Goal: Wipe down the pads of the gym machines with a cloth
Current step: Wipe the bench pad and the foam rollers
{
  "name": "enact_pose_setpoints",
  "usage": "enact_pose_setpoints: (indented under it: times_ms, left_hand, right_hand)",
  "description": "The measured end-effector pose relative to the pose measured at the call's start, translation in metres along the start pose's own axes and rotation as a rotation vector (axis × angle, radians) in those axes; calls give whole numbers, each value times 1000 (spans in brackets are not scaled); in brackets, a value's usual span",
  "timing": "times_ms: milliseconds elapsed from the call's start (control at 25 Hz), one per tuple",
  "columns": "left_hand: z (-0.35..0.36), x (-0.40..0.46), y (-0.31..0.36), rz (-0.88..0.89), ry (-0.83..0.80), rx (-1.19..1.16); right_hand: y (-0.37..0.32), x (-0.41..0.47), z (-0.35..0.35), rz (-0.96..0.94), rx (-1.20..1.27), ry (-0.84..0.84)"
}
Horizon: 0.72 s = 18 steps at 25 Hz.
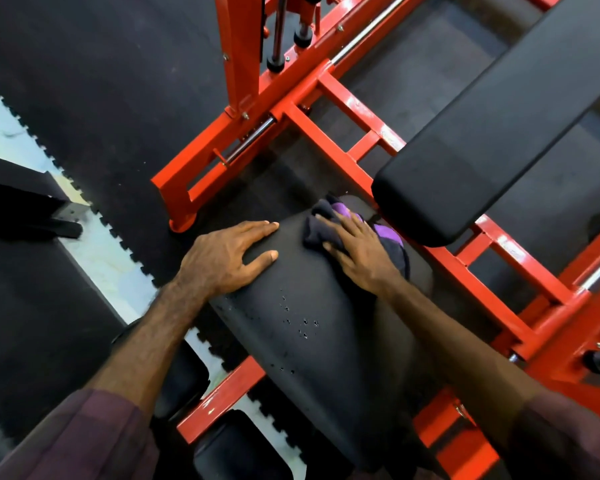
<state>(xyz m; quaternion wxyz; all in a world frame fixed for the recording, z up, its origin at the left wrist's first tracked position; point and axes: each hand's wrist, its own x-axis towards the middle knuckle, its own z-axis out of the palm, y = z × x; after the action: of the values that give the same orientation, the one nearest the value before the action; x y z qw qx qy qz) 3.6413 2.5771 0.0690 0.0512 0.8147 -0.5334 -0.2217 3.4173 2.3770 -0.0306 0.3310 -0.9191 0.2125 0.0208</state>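
Right hand (357, 252) pressing dark-and-purple cloth (326, 220) flat, fingers spread, onto far end of seat pad (312, 341), likely mid-wipe. Left hand (229, 258) splayed on pad's left edge, holding nothing, probably bracing. Droplets on pad nearer the body, apparently unwiped. Cloth partly hidden under hand; pad's near end cut off.

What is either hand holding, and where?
Right hand presses the crumpled black-and-purple cloth mid-bundle onto the black padded seat. Left hand holds nothing.
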Motion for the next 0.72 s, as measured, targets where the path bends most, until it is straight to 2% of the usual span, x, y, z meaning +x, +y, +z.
enact_pose_setpoints:
  times_ms: [40,160,200,280,400,480,600,720]
  left_hand:
    - [1,1,-1,4,1,0]
    - [4,1,-3,1,-6,2]
    - [4,1,-3,4,1,5]
    - [5,2,-3,3,8,3]
    - [4,2,-2,13,10,-5]
    - [4,1,-1,12,14,-3]
    - [6,2,-1,11,10,5]
    - [7,4,-4,12,15,-8]
  right_hand:
    - [8,-9,-5,15,-5,12]
    - [5,21,-4,323,-24,7]
    - [-6,34,-3,368,-23,-1]
    - [-26,34,1,267,8,6]
    - [-19,-19,1,46,16,18]
    - [-10,-20,-4,145,-3,23]
    - [-36,33,-2,378,1,-8]
    - [-60,32,6,210,37,-18]
